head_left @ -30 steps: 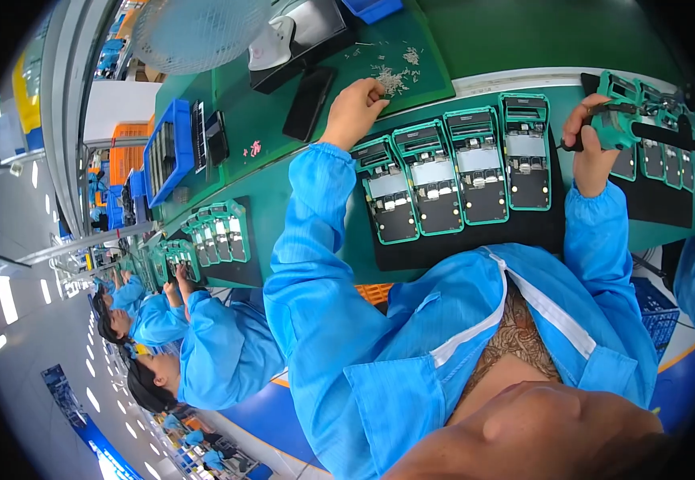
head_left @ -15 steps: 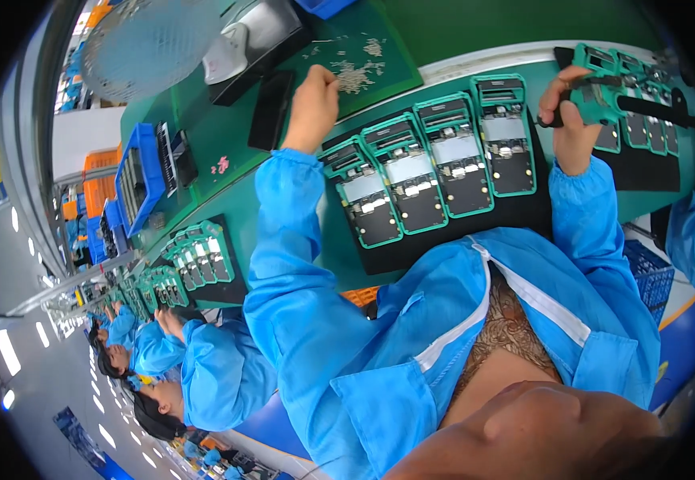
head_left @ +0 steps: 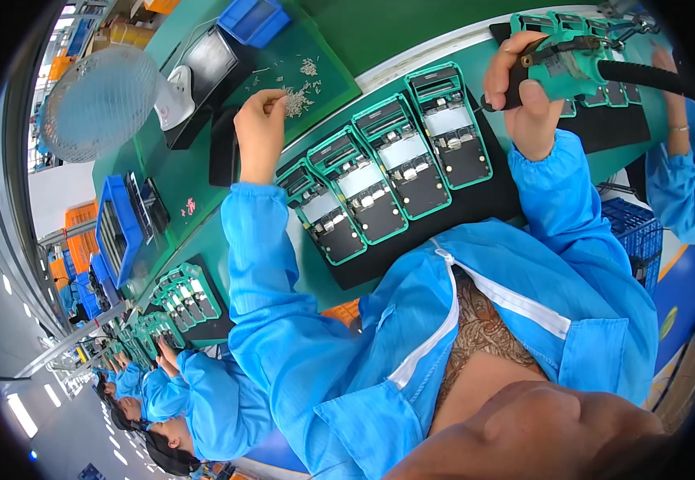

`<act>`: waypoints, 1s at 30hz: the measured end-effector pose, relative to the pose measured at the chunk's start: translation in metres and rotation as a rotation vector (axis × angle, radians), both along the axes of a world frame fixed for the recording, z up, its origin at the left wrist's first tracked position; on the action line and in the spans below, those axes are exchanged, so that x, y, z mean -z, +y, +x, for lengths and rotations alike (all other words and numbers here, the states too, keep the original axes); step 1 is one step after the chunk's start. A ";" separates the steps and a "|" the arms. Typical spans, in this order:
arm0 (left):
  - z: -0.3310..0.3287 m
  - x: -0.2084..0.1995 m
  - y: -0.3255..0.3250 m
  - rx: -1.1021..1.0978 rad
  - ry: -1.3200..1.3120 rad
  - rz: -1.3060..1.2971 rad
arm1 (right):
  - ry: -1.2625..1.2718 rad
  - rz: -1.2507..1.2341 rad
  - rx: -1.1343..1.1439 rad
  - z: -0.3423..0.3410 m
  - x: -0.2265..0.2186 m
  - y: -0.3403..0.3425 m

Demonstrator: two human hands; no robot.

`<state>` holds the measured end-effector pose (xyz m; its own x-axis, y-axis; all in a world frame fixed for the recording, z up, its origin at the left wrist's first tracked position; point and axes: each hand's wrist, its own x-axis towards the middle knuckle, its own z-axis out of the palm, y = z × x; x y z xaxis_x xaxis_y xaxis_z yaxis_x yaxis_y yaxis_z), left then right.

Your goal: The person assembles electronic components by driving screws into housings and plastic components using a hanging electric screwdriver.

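Observation:
My left hand [head_left: 260, 132] is at the edge of a pile of small whitish pieces [head_left: 298, 99] on the green mat. Its thumb and fingertips are pinched together, and whatever they hold is too small to make out. On the right, my right hand [head_left: 530, 108] is wrapped round a green power tool [head_left: 565, 68] with a thick black cord, raised over the bench. Between my hands, several open phone-like devices in green frames [head_left: 383, 192] stand in a row on a black mat [head_left: 487, 214]. Their dark boards and silvery plates face up.
Beyond the left hand are a dark box [head_left: 218, 64], a white device [head_left: 174, 98], a blue bin [head_left: 253, 22] and a round clear lens [head_left: 101, 104]. A blue tray [head_left: 118, 228] lies far left. Co-workers in blue [head_left: 227, 400] sit left; another person's arm [head_left: 679, 172] is right.
The view has shifted, so the bench appears further left. My left hand has come to the whitish pile, its fingertips now pinched. My right hand still grips the green tool.

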<state>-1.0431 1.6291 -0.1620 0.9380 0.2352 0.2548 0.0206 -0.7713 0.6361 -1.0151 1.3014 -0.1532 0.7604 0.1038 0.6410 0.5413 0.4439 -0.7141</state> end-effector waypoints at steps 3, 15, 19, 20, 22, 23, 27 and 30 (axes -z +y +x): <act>-0.015 -0.022 -0.048 0.141 -0.150 0.007 | 0.016 0.049 -0.064 -0.006 -0.012 -0.001; -0.055 0.017 -0.176 0.436 -0.198 -0.156 | 0.061 0.086 -0.209 -0.038 -0.033 0.013; -0.059 0.021 -0.180 0.392 -0.209 -0.117 | 0.074 0.062 -0.205 -0.035 -0.030 0.013; -0.059 0.021 -0.180 0.374 -0.206 -0.128 | 0.064 0.059 -0.209 -0.035 -0.030 0.013; -0.060 0.020 -0.181 0.353 -0.181 -0.174 | 0.078 0.055 -0.210 -0.037 -0.032 0.014; -0.060 0.019 -0.182 0.336 -0.157 -0.221 | 0.092 0.050 -0.207 -0.038 -0.033 0.014; -0.060 0.016 -0.186 0.330 -0.189 -0.268 | 0.103 0.051 -0.218 -0.040 -0.034 0.014; -0.061 0.014 -0.186 0.327 -0.196 -0.272 | 0.111 0.025 -0.213 -0.041 -0.035 0.014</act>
<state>-1.1036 1.4427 -0.1759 0.9142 0.0185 0.4047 -0.3364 -0.5222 0.7837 -1.0557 1.3152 -0.1184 0.7889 0.2546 0.5593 0.3528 0.5575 -0.7514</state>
